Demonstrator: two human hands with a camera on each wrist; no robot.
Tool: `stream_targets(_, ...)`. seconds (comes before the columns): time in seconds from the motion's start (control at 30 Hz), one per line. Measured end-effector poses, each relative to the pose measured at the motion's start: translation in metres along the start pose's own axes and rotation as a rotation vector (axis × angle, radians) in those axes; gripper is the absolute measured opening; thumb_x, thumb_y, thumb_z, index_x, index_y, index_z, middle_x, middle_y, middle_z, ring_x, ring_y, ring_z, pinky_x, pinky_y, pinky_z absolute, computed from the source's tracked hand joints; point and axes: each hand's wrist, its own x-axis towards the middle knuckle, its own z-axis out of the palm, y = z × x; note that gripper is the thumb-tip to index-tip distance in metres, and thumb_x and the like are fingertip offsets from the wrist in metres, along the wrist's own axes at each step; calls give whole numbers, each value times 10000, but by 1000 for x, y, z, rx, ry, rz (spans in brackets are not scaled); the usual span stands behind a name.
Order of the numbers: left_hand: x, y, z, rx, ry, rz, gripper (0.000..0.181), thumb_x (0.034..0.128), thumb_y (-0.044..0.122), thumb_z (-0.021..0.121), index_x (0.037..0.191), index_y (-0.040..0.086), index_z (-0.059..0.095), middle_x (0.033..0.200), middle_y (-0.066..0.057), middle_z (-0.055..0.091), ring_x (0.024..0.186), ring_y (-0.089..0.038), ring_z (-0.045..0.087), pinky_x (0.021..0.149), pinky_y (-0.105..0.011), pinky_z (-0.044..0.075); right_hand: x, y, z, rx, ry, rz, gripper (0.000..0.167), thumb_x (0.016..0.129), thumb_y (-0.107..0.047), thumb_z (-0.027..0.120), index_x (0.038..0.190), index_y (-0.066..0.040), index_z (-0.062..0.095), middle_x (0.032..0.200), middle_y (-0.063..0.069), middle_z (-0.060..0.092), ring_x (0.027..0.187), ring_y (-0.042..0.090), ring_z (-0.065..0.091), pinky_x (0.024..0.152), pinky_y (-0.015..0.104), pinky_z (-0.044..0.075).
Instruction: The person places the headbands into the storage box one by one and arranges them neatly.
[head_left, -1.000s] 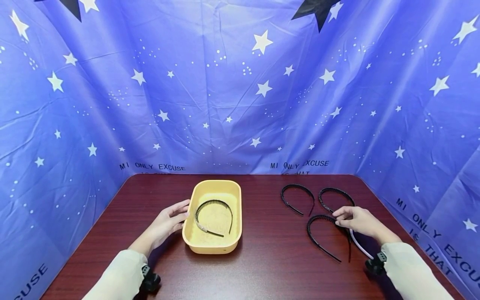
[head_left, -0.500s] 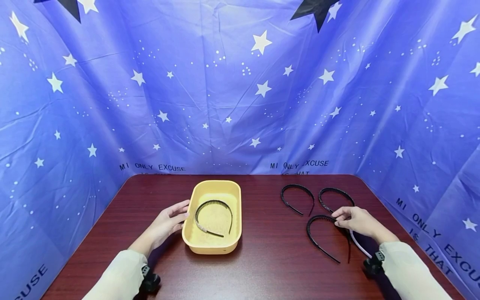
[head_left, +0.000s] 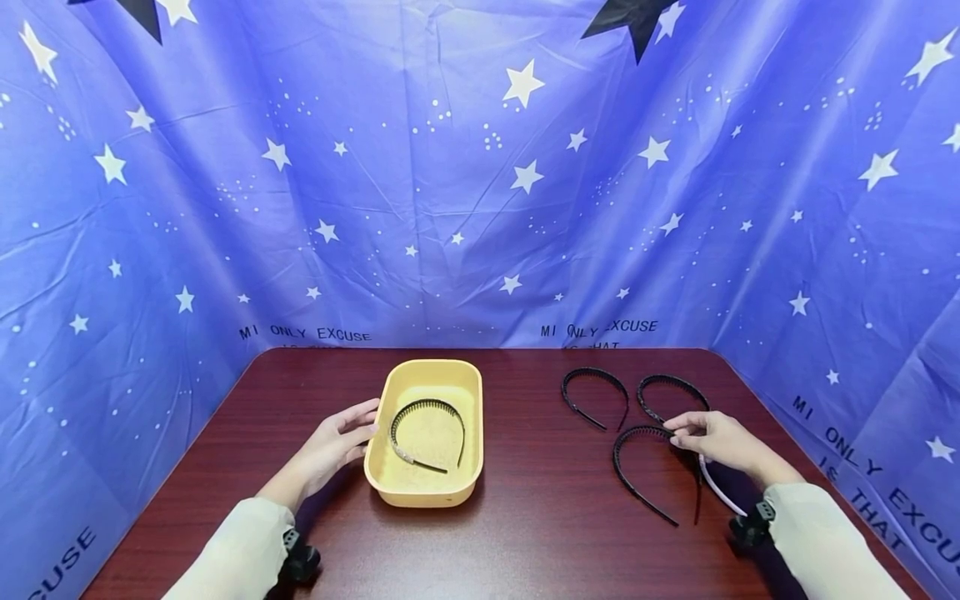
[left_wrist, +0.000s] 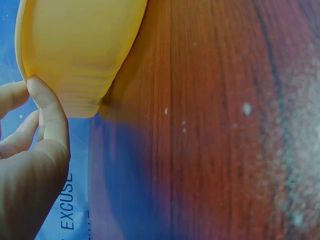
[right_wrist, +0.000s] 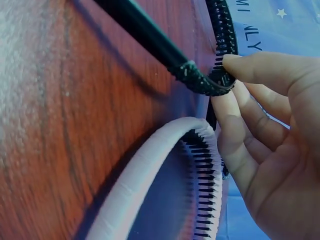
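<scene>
My right hand (head_left: pixel 716 437) pinches a black toothed headband (head_left: pixel 637 486) between thumb and fingers near its curved top. In the right wrist view this headband (right_wrist: pixel 195 80) has a sparkly textured cover. Below the hand lies a pale, fabric-wrapped headband (right_wrist: pixel 142 167), partly hidden by the wrist in the head view. Two more black headbands, one farther left (head_left: pixel 592 372) and one just behind the hand (head_left: pixel 671 380), rest on the table. My left hand (head_left: pixel 326 454) touches the left side of a yellow basin (head_left: pixel 480 417) with extended fingers. Inside the basin lies a black headband (head_left: pixel 427 403) with a glittery patch.
The dark red wooden table (head_left: pixel 540 533) has rounded far corners. A blue star-printed cloth (head_left: pixel 450 167) hangs close behind it and along both sides. The basin stands left of the table's middle, the loose headbands to the right.
The pinched headband has shifted very slightly upward with my right hand. My left hand and the basin stay where they were.
</scene>
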Motion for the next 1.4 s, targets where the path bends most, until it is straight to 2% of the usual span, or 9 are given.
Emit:
stream_targets(0.33, 0, 0, 0, 0, 1, 2, 628, 1007, 49, 574, 1540, -69, 263, 1470, -337, 361, 1116, -191, 612, 917, -330, 543, -2, -2, -3, 15, -38, -7, 347, 976, -207, 669, 1234, 25, 659, 1001, 86, 695, 745, 195, 611, 629, 331, 556)
stream_targets(0.7, -1, 0, -1, -8, -1, 0, 632, 1005, 52, 577, 1542, -64, 265, 1475, -335, 359, 1104, -188, 615, 912, -331, 545, -1, -3, -6, 45, -58, -56, 328, 969, -178, 673, 1219, 33, 656, 1009, 115, 696, 711, 197, 618, 620, 321, 565)
stream_targets(1.13, 0, 0, -1, -4, -7, 2, 624, 1011, 54, 567, 1543, -63, 261, 1474, -336, 355, 1111, -188, 609, 928, -336, 538, -1, -17, -9, 49, -53, -67, 315, 971, -173, 663, 1210, 32, 646, 1007, 140, 686, 707, 194, 599, 606, 333, 554)
stream_targets(1.4, 1, -2, -2, 13, -8, 9, 625, 1014, 52, 560, 1539, -80, 248, 1466, -348, 357, 1108, -179, 613, 907, -329, 548, -1, -25, -8, 83, -71, -106, 309, 982, -134, 639, 1215, 69, 620, 1030, 173, 683, 704, 219, 604, 609, 354, 571)
